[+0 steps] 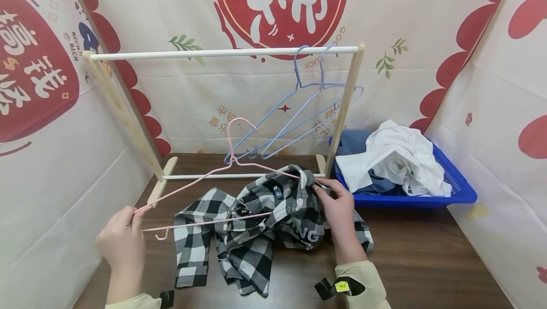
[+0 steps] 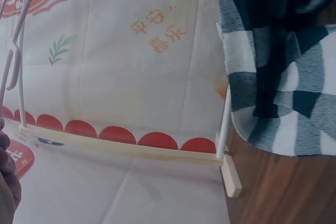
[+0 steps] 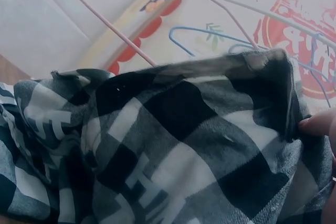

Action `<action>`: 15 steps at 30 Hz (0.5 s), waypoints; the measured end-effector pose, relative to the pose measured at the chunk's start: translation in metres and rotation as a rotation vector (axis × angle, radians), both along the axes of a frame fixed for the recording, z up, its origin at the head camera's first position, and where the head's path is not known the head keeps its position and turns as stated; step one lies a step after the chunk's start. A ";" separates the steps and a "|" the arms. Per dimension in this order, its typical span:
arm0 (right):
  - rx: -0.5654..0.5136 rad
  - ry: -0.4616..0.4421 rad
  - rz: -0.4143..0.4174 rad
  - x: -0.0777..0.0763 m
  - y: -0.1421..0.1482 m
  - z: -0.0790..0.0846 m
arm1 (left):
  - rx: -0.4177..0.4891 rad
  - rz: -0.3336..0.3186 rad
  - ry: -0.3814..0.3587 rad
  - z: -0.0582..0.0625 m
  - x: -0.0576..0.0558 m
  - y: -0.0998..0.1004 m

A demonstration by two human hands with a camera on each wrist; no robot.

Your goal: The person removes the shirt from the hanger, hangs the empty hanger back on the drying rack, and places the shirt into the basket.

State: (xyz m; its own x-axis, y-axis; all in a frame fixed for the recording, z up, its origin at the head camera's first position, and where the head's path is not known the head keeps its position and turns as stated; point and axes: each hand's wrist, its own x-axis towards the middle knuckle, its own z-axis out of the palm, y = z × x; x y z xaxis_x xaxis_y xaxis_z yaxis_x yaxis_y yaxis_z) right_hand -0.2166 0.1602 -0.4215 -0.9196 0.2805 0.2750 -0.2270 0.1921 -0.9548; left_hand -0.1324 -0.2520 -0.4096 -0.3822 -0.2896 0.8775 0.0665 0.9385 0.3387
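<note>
A pink wire hanger (image 1: 232, 161) is gripped at its left end by my left hand (image 1: 121, 240), at the left of the head view. Its right end goes inside a black, white and grey checked shirt (image 1: 295, 214), where the cloth hides it. My right hand (image 1: 337, 207) pinches the shirt's edge near the collar. Bunched at the collar, the shirt has one sleeve (image 1: 192, 242) hanging toward the table's front. In the right wrist view the checked cloth (image 3: 178, 129) hangs over the hanger, with my thumb (image 3: 317, 124) at its right edge.
Behind the shirt stands a wooden rack with a white top rail (image 1: 192, 54). Two blue hangers (image 1: 295, 93) hang at its right end. A blue basket (image 1: 459, 188) with white and blue clothes (image 1: 397, 157) stands right of the rack. Printed cloth walls surround the brown table (image 1: 410, 252).
</note>
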 end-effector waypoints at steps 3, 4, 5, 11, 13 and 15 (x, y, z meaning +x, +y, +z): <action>-0.004 -0.007 -0.008 0.000 0.004 -0.002 | 0.025 0.012 -0.012 -0.003 0.003 0.000; -0.006 -0.010 -0.009 -0.001 0.006 -0.003 | 0.026 0.020 -0.016 -0.004 0.004 0.000; -0.009 -0.012 -0.011 -0.001 0.007 -0.004 | 0.032 0.021 -0.019 -0.005 0.005 0.000; -0.013 0.000 -0.043 -0.002 0.013 -0.008 | 0.033 0.010 -0.027 -0.012 0.010 -0.002; -0.017 0.005 -0.064 -0.003 0.016 -0.009 | 0.036 0.003 -0.037 -0.015 0.011 -0.002; -0.022 0.006 -0.079 -0.003 0.018 -0.010 | 0.037 -0.005 -0.049 -0.018 0.013 -0.002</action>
